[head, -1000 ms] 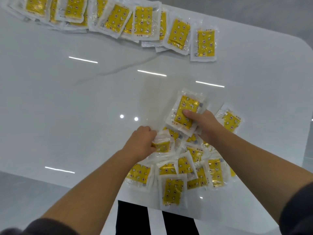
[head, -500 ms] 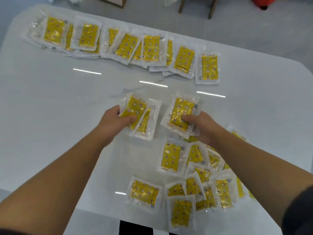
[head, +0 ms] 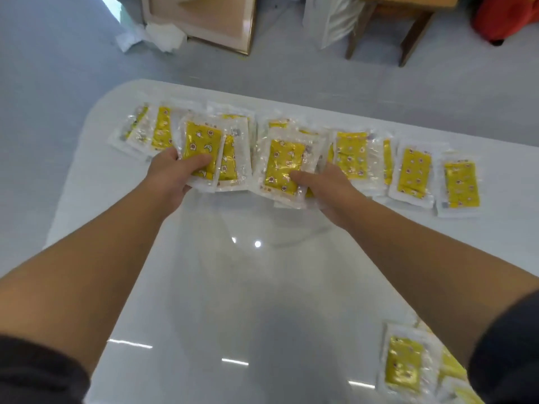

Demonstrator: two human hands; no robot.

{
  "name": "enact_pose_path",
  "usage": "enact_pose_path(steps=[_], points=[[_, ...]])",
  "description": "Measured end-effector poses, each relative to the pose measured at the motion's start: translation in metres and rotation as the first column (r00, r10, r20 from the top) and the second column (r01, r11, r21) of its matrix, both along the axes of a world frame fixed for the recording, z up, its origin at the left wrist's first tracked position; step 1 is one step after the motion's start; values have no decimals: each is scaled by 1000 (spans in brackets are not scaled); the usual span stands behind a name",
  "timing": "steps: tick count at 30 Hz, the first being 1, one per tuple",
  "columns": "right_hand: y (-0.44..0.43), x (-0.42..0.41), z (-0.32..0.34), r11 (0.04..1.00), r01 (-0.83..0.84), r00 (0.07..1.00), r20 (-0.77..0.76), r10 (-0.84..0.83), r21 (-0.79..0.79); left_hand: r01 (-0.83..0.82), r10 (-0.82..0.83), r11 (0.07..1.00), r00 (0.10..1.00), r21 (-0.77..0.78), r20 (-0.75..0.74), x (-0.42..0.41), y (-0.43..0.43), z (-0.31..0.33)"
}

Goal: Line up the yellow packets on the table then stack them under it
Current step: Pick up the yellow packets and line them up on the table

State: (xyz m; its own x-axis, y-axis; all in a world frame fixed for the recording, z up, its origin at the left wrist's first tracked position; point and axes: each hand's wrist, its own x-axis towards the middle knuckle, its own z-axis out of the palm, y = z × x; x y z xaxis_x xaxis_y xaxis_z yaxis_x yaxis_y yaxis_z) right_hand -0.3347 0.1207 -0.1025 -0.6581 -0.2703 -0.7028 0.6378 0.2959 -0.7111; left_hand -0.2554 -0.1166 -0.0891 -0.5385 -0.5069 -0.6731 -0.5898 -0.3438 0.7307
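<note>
**Far row: left hand (head: 172, 173) and right hand (head: 323, 185) both hold packets**

The left hand pinches two overlapping yellow packets (head: 201, 144), thumb on top. The right hand pinches a single packet (head: 284, 164) the same way. Both are over the row of packets (head: 414, 170) along the far edge of the white desk (head: 233, 287). A loose pile (head: 404, 365) lies near-right.

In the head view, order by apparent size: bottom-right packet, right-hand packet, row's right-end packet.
1. Right-hand packet and bottom-right packet: about alike, so not ranked.
2. Right-end packet: smallest, though it lies farther from the camera.
</note>
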Motion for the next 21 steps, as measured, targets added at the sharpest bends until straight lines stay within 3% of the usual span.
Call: enact_pose_path(steps=[4, 9, 14, 16, 21], points=[[-73, -19, -5, 999, 11, 999, -36, -9, 51, 37, -36, 998, 999, -54, 25, -25, -55, -5], [-119, -31, -9, 941, -67, 974, -181, 133, 332, 145, -119, 972, 983, -187, 141, -45, -82, -22], [-122, -35, -5, 887, -16, 971, -203, 123, 462, 423, -243, 762, 889, -491, 388, -47, -81, -20], [-114, -36, 0, 866, 15, 967, -227, 114, 500, 406, -259, 759, 906, -509, 336, -44, -80, -15], [-85, -40, 2, 782, 31, 946, -271, 177, 622, 229, -216, 929, 973, -291, 77, -38, -66, -3]])
